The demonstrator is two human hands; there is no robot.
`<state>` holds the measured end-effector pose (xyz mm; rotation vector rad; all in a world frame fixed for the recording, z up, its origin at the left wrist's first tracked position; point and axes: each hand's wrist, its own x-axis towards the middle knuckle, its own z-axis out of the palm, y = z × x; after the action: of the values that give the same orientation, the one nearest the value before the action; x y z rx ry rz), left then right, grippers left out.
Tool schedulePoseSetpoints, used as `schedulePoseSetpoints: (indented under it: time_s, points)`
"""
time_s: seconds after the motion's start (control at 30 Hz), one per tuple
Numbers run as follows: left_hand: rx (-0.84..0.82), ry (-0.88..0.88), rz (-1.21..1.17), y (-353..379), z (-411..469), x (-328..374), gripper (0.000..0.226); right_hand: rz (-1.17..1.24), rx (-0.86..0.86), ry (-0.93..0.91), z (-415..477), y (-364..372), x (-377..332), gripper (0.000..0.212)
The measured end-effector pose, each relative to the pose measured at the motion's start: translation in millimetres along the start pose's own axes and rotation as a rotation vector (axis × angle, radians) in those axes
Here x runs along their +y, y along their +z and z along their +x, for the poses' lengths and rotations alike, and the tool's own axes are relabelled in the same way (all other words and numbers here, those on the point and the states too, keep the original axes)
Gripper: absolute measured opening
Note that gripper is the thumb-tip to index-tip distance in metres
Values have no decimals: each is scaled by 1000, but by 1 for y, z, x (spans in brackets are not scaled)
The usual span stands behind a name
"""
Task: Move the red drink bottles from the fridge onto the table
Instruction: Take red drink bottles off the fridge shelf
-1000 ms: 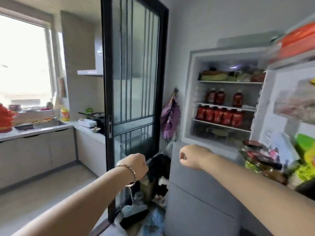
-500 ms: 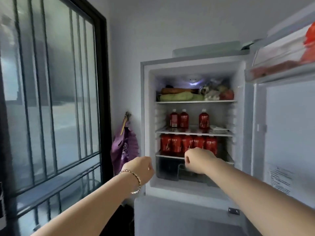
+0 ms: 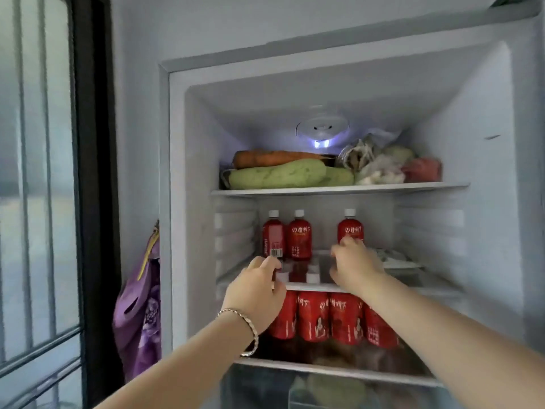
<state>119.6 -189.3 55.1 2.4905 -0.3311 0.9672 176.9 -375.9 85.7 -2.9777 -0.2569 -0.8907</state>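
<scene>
Three red drink bottles with white caps stand on the middle shelf of the open fridge [image 3: 483,160]: a left bottle [image 3: 272,236], a middle bottle [image 3: 300,237] and a right bottle [image 3: 350,227]. Several more red bottles [image 3: 330,318] stand in a row on the shelf below. My left hand [image 3: 259,287], with a bracelet on the wrist, is at the shelf's front edge, its fingertips just below the left bottle and holding nothing. My right hand [image 3: 352,268] reaches over the shelf and its fingers cover the right bottle's base; the grip is hidden.
The top shelf holds a carrot [image 3: 274,157], green gourds [image 3: 280,175] and bagged food [image 3: 380,166]. A purple bag [image 3: 141,308] hangs on the wall left of the fridge. A black-framed glass door [image 3: 91,172] stands at the left.
The view has turned from the kitchen and closed in on the fridge. Both hands have risen from below the lower shelf to the middle shelf, close to the bottles.
</scene>
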Motion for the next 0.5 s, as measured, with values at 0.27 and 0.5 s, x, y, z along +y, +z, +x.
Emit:
schedulePoseSetpoints:
  time_s: [0.27, 0.5]
  points:
    - [-146, -155, 58, 72, 148, -25, 51, -193, -34, 32, 134, 55, 53, 69]
    - [-148, -176, 26, 110, 201, -48, 70, -132, -24, 193, 180, 78, 71, 64]
